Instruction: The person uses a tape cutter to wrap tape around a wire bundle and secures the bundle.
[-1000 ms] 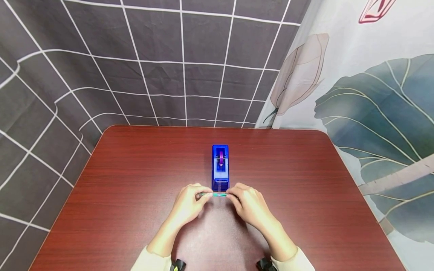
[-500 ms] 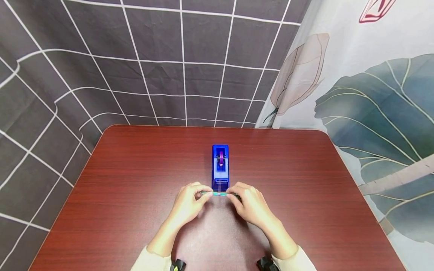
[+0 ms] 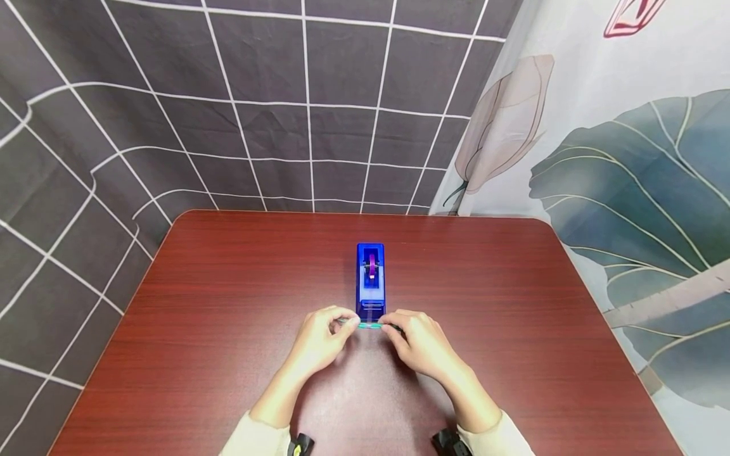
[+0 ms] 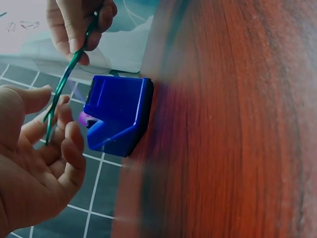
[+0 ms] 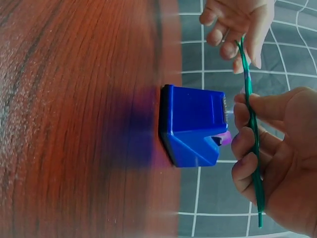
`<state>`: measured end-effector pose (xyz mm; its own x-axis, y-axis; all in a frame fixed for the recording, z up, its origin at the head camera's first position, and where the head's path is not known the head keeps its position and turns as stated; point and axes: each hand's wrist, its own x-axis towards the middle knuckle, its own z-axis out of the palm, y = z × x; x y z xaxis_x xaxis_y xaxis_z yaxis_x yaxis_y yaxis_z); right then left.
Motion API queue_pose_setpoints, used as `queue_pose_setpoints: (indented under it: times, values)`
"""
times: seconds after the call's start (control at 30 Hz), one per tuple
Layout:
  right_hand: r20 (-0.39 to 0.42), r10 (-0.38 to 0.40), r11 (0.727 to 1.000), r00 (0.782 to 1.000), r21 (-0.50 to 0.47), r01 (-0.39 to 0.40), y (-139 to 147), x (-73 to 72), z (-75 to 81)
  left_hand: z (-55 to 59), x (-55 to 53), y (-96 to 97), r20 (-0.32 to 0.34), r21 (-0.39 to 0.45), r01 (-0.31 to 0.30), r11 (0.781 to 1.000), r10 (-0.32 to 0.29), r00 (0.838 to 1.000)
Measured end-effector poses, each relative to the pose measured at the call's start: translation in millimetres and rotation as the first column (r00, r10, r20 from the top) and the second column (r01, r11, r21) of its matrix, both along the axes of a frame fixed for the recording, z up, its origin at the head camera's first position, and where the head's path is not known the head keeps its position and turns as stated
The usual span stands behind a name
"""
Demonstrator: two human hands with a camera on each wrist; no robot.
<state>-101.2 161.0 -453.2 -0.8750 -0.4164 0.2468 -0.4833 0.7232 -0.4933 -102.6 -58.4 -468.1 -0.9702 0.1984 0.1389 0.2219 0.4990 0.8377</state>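
Note:
A blue tape dispenser point(image 3: 371, 296) stands on the table, its purple roll point(image 3: 372, 267) inside. Just in front of its cutter, a thin bundle of green strands point(image 3: 370, 325) is stretched between both hands. My left hand point(image 3: 320, 340) has thumb and fingertips around the bundle's left part; the left wrist view shows the loose ends splaying point(image 4: 48, 130) past them. My right hand point(image 3: 421, 342) pinches the other part, with the bundle running across its curled fingers in the right wrist view. A faint purplish patch of tape point(image 5: 247, 77) shows on the strands between the hands.
The reddish-brown wooden table point(image 3: 228, 285) extends on every side of the dispenser. Behind it hangs a dark grey curtain point(image 3: 342, 133) with white grid lines, and a white leaf-patterned curtain point(image 3: 582, 63) hangs at the right.
The green bundle has shifted very slightly toward the dispenser. The left thumb and fingertips have moved a little along with it; the right hand and the dispenser look nearly still.

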Motion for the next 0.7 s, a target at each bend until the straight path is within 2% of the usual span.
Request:
queue_pose_setpoints:
  times: [0.17, 0.33, 0.47, 0.7]
  values:
    - [-0.014, 0.0, 1.0, 1.0, 0.011, 0.0, 1.2, -0.1, -1.5, -1.3, -1.0, 1.0, 0.079, 0.07, 0.028, 0.997, -0.033, 0.996]
    - [0.015, -0.025, 1.0, 1.0, -0.004, 0.025, 0.2, -0.4, -0.8, -1.8, -1.4, 0.6, 0.069, 0.106, 0.044, 0.993, -0.051, 0.996]
    - [0.045, -0.063, 0.998, 0.997, -0.009, 0.064, -1.3, -1.0, 0.5, -1.9, -1.2, -0.2, 0.089, 0.126, 0.055, 0.991, -0.067, 0.994]
    - [0.097, -0.112, 0.993, 0.989, 0.044, 0.108, -2.2, -2.9, 1.6, -2.1, -0.7, -1.2, 0.123, 0.151, 0.073, 0.986, -0.092, 0.988]
